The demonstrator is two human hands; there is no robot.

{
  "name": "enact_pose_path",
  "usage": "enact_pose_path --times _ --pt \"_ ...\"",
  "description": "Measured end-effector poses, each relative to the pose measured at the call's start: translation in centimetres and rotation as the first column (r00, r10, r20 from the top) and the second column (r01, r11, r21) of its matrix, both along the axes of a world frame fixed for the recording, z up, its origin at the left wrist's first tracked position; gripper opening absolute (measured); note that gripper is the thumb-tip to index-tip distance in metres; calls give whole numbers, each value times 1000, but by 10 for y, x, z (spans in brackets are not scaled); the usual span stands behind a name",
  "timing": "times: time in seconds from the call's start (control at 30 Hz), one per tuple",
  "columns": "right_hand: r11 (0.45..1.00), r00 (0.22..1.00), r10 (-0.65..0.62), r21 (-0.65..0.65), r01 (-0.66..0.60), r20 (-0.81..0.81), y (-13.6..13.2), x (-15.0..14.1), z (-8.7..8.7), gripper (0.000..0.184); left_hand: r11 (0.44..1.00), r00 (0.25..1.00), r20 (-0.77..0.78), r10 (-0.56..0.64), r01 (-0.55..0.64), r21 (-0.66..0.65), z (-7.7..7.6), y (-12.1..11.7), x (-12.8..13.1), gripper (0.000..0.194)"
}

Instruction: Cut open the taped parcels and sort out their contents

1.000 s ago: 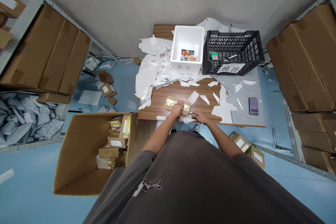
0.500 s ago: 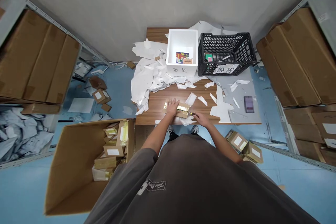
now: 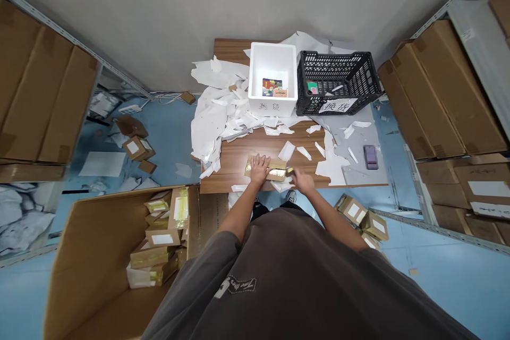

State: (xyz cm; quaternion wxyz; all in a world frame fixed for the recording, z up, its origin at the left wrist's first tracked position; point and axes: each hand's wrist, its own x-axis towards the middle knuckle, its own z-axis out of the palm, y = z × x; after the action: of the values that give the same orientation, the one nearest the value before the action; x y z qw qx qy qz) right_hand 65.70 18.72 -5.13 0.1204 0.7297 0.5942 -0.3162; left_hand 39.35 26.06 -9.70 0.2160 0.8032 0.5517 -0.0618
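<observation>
A small cardboard box (image 3: pixel 275 174) with shiny yellowish tape lies flat near the table's front edge. My left hand (image 3: pixel 260 167) rests on the left part of its top, fingers spread and pressing down. At the box's right end is my right hand (image 3: pixel 305 181), closed round a utility knife (image 3: pixel 290 171) with a yellow and black handle. The knife points left at the box end; its blade is too small to make out. White scraps (image 3: pixel 282 185) lie beside the box at the table edge.
Behind stand a white foam box (image 3: pixel 273 107) and a black plastic crate (image 3: pixel 338 87), each with small items inside. Torn white wrapping (image 3: pixel 209 122) covers the left of the wooden table (image 3: pixel 239 149). A phone (image 3: pixel 370 156) lies right. A large carton (image 3: pixel 91 255) holds several parcels.
My right hand has turned the utility knife, and more of its yellow and black handle shows. My left hand stays on the box. The whole view has shifted slightly.
</observation>
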Motion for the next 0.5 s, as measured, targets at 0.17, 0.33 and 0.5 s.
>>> enact_pose_path --times 0.17,0.33,0.5 --pt "978 979 -175 93 185 -105 -7 62 -8 46 999 997 78 25 -28 35 -13 1 -1 79" --pt "875 731 -324 104 473 -600 -17 -7 -60 81 992 984 158 82 -96 86 -10 5 2 68" --pt "731 601 -496 72 679 -626 -7 -70 -95 95 985 980 115 164 -170 42 5 7 -15 73"
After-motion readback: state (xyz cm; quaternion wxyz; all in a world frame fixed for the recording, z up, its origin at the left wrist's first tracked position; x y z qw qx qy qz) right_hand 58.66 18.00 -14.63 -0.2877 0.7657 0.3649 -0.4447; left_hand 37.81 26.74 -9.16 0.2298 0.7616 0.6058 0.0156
